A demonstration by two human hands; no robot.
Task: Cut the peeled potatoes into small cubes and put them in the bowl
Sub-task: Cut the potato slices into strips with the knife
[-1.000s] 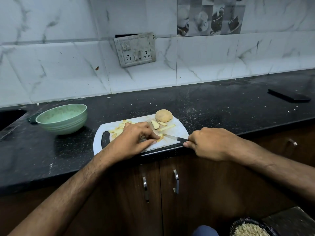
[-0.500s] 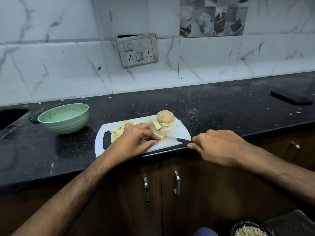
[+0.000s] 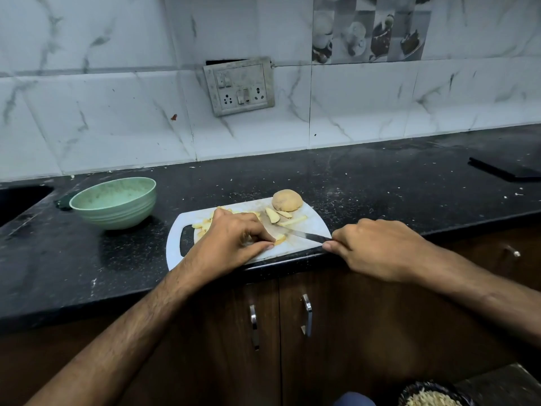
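Note:
A white cutting board (image 3: 317, 227) lies at the counter's front edge. On its far corner sits a whole peeled potato (image 3: 287, 200), with a few slices (image 3: 272, 215) and a strip beside it. My left hand (image 3: 231, 241) holds potato strips (image 3: 279, 238) down on the board, fingers curled over them; more cut pieces (image 3: 202, 225) lie behind it. My right hand (image 3: 377, 247) grips the handle of a knife (image 3: 307, 235), whose blade rests on the board beside the held strips. A pale green bowl (image 3: 114, 202) stands to the left of the board.
A dark sink (image 3: 17, 200) is cut into the counter at far left. A flat black object (image 3: 506, 171) lies at the far right. A wall socket sits above the board. Cabinet doors with metal handles are below, and a bowl of peelings (image 3: 433, 398) is on the floor.
The view has shifted slightly; both hands keep their places on the board, the knife blade staying beside the strips under my left fingers.

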